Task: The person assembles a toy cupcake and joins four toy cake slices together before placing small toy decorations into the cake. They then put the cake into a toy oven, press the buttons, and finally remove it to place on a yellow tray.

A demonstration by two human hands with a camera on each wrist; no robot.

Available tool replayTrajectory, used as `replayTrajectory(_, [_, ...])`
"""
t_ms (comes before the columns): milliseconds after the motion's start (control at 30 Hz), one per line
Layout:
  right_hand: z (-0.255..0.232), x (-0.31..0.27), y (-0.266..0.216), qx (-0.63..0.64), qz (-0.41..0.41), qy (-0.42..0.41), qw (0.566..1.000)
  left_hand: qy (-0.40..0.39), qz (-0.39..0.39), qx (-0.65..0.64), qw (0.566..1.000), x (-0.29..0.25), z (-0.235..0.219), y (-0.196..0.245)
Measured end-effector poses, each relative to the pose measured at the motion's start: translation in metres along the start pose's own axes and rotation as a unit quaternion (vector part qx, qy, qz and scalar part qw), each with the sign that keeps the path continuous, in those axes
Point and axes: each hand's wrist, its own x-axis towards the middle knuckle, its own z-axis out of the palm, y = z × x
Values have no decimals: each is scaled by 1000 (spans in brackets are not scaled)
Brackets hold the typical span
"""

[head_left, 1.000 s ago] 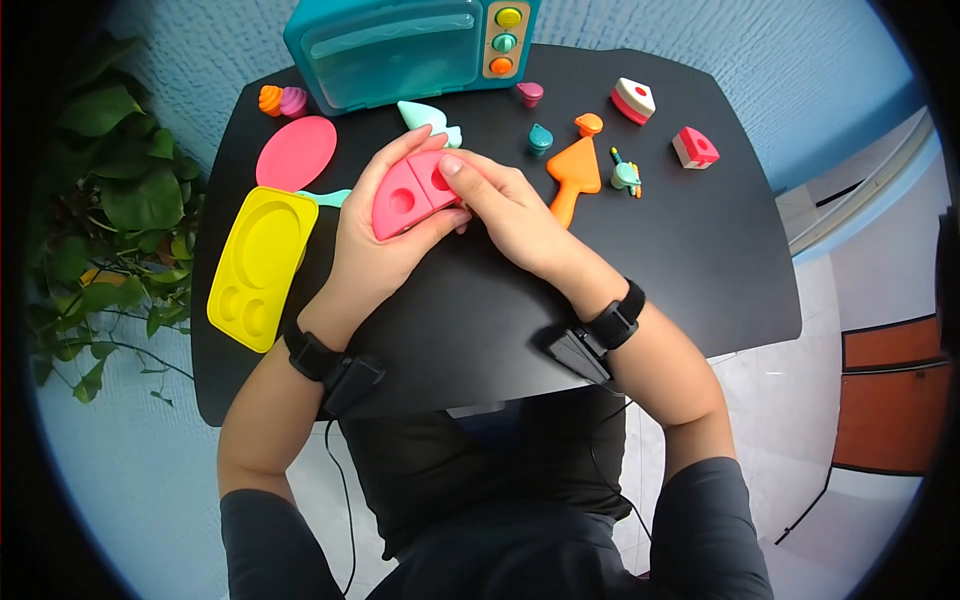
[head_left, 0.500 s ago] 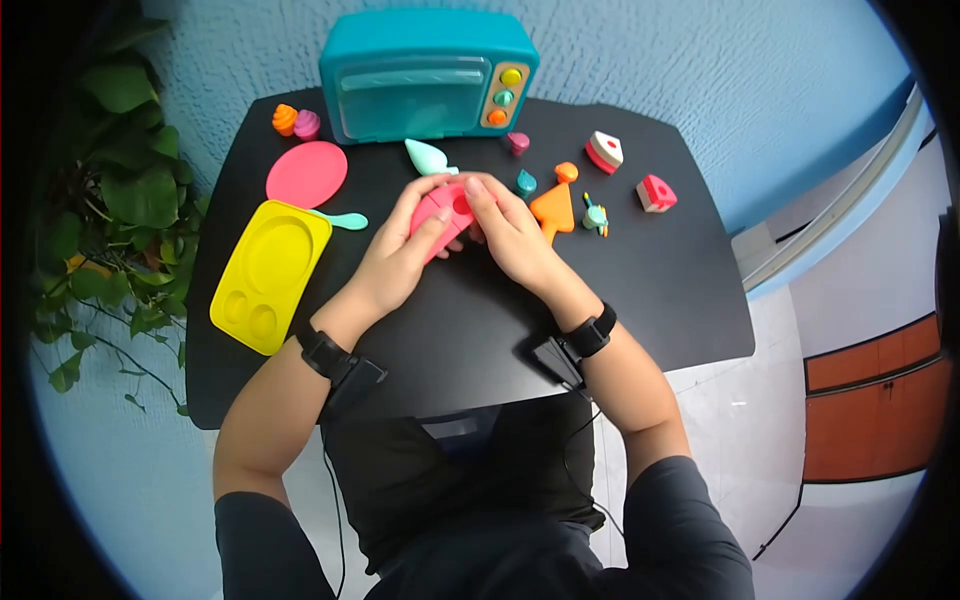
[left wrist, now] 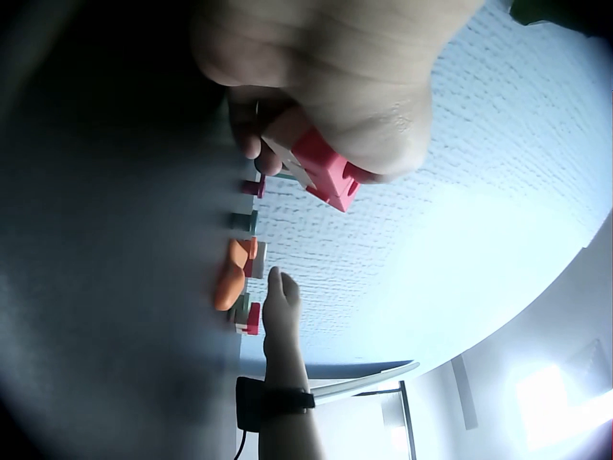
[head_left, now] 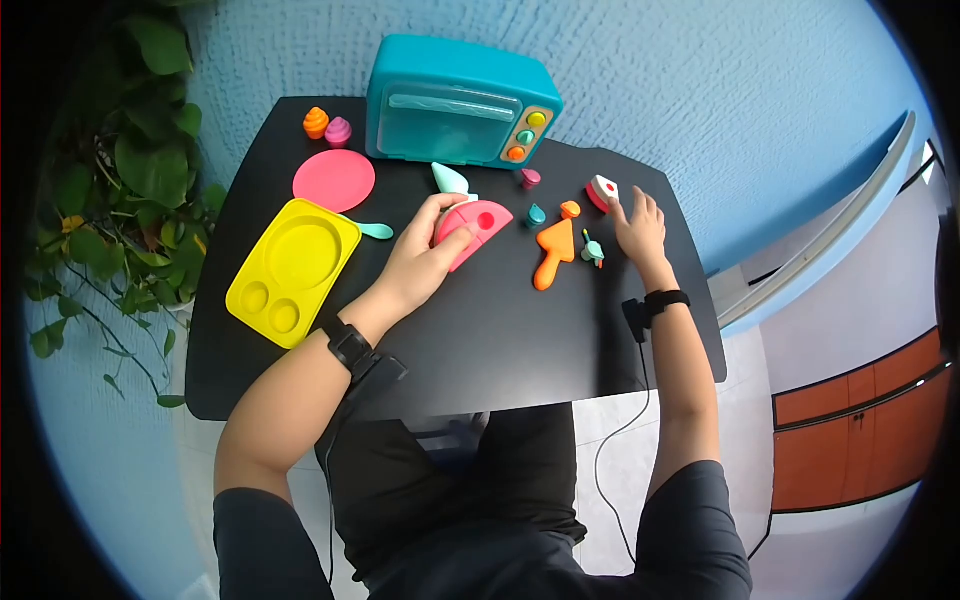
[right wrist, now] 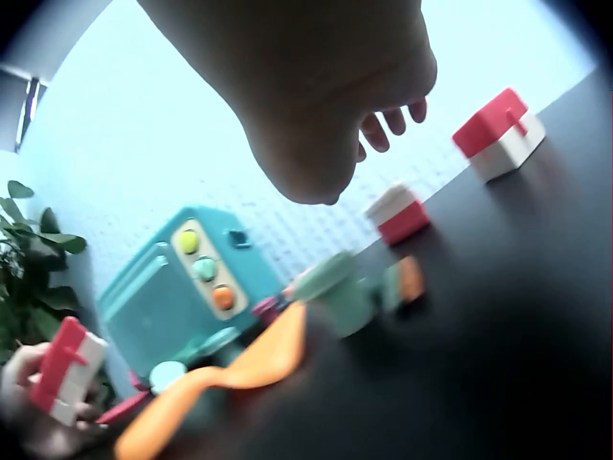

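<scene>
My left hand [head_left: 408, 265] grips a half-round piece of toy cake [head_left: 488, 222], pink on top with a white lower layer, thumb across its top. In the right wrist view that cake [right wrist: 67, 369] is at the lower left. My right hand [head_left: 643, 232] is stretched out over the right side of the table, fingers extended and holding nothing. Just left of its fingertips in the head view lies a white-topped toy cake slice [head_left: 602, 193]. A pink-topped slice [right wrist: 500, 134] shows in the right wrist view; the hand covers it in the head view.
An orange cake server [head_left: 555, 255], a small mint-green cup [head_left: 592, 248] and small toy toppings [head_left: 536, 214] lie between my hands. A teal toy oven [head_left: 455, 100] stands at the back. A yellow tray [head_left: 340, 270], pink plate [head_left: 335, 180] and mint spoon [head_left: 376, 231] are on the left.
My right hand has let go of the toy cake and moved right, toward the slices. My left hand still holds the cake. The head view has shifted.
</scene>
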Motion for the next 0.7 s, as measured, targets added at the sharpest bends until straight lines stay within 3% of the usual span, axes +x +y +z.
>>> replayTrajectory(33, [-1,2,2,1,-3,0,1000,3,1,0,1000,0,-1,-1])
replayTrajectory(100, [-5,4,3,-9,50,-95,994,-16,-34,-29,999,-1,-2,-2])
replayTrajectory(167, [-4,6,-6,-17,53,-105,993,-18,-33,-15,999,-3,-2,0])
replayTrajectory(233, [-12,6,-26,-49,53,-130,989,-60,8,94,994,-6,-1,0])
replayTrajectory(333, [-15,11,-34,-54,6,-153,987,-68,16,146,987,-6,-1,-1])
replayTrajectory(433, [4,19,-17,4,-60,-109,992,-69,23,195,978,-7,-3,1])
replayTrajectory(600, [-4,12,-9,17,-73,-61,995,-49,80,252,963,-5,-2,-5])
replayTrajectory(700, [-4,16,-6,53,-102,-21,993,-27,77,234,969,-6,-1,-6])
